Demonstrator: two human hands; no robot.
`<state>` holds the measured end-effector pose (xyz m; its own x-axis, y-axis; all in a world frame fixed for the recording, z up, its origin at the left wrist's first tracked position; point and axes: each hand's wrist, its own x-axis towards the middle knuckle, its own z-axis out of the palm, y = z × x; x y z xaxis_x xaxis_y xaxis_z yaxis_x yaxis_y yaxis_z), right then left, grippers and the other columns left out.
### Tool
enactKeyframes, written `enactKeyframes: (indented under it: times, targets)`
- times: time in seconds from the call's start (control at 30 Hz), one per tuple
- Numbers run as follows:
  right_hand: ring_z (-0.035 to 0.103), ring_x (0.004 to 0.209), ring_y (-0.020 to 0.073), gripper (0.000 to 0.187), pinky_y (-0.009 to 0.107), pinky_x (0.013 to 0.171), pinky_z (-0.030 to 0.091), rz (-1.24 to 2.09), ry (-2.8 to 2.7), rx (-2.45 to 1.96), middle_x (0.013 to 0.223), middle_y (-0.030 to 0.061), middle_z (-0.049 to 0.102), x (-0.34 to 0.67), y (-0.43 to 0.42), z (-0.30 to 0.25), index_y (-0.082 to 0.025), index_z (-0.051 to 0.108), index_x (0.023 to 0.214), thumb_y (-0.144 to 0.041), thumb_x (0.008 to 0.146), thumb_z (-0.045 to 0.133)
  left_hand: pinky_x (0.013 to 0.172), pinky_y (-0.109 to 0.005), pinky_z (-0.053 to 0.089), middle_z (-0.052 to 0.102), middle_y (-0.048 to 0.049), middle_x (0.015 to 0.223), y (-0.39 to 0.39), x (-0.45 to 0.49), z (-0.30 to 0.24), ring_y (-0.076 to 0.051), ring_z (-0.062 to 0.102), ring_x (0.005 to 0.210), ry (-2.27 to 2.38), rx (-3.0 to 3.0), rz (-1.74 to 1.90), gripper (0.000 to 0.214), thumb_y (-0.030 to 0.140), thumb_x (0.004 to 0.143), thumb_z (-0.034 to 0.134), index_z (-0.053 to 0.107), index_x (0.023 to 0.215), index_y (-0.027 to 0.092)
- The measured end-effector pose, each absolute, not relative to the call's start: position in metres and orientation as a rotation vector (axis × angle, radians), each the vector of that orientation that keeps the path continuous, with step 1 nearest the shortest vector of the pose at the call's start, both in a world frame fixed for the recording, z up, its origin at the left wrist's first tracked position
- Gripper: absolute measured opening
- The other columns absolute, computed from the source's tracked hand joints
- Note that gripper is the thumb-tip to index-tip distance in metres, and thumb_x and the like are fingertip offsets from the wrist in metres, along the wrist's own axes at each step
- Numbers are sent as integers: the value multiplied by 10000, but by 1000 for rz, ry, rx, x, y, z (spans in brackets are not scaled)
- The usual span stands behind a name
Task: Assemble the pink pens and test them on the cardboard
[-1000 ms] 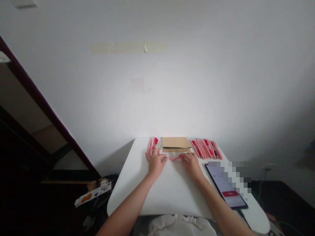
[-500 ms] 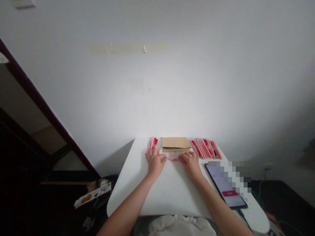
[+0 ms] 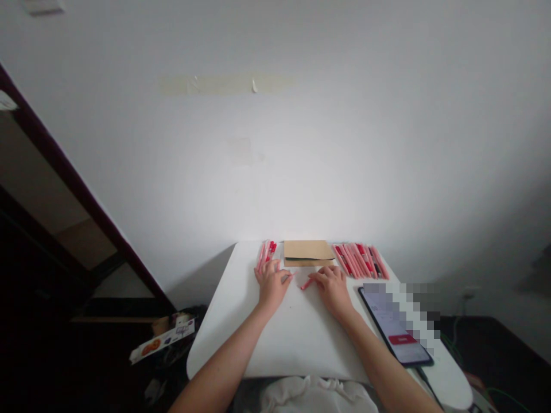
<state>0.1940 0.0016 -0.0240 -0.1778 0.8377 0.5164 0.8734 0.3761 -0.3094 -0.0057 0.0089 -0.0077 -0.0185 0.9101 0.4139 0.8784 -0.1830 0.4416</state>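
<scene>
My right hand (image 3: 331, 284) is closed around a slim pink pen-like stick (image 3: 306, 284), whose near end points left and toward me. Across a small gap, my left hand (image 3: 272, 284) pinches a thin pinkish, see-through piece (image 3: 293, 275) between thumb and forefinger; its kind is too small to make out. Just beyond my left fingers lie a few pink and red pen-like sticks (image 3: 267, 251). A row of several more pink sticks (image 3: 359, 261), some with red or dark parts, lies past my right hand.
A brown cardboard box or folder (image 3: 309, 250) sits at the table's back edge by the wall. On the right a phone (image 3: 396, 330) with a cable lies on the white table (image 3: 297, 350). A printed carton (image 3: 163, 342) is on the floor at left.
The pink stick in my right hand has swung so its free end drops toward me and away from my left fingers. My left hand has hardly moved.
</scene>
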Motion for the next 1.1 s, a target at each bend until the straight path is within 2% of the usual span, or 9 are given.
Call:
enactKeyframes:
  times: [0.27,0.57,1.1]
  targets:
    - [474,1093,278,238,434,901,365,-48,-2051,-1460,1131,62,684,192,0,-20,-312,735,1066,-285,926,545,1131,-667,191,606,-69,1290,8,-6,-5,-322,460,1298,1970,2168,981,76,305,805,708,774,843,304]
    - [479,1094,287,269,443,887,380,-16,-2038,-1456,1171,68,689,192,2,-20,-312,721,1113,-295,939,516,1120,-642,243,615,-77,1285,8,-5,-4,-301,482,1278,1980,2181,973,74,294,799,717,770,850,303]
    - [478,1086,299,277,479,926,376,-48,-1931,-1483,1154,77,684,197,5,-29,-283,732,1091,-254,931,508,1138,-656,187,598,-70,1304,9,-7,-9,-307,452,1304,1974,2188,958,85,308,809,710,771,868,316]
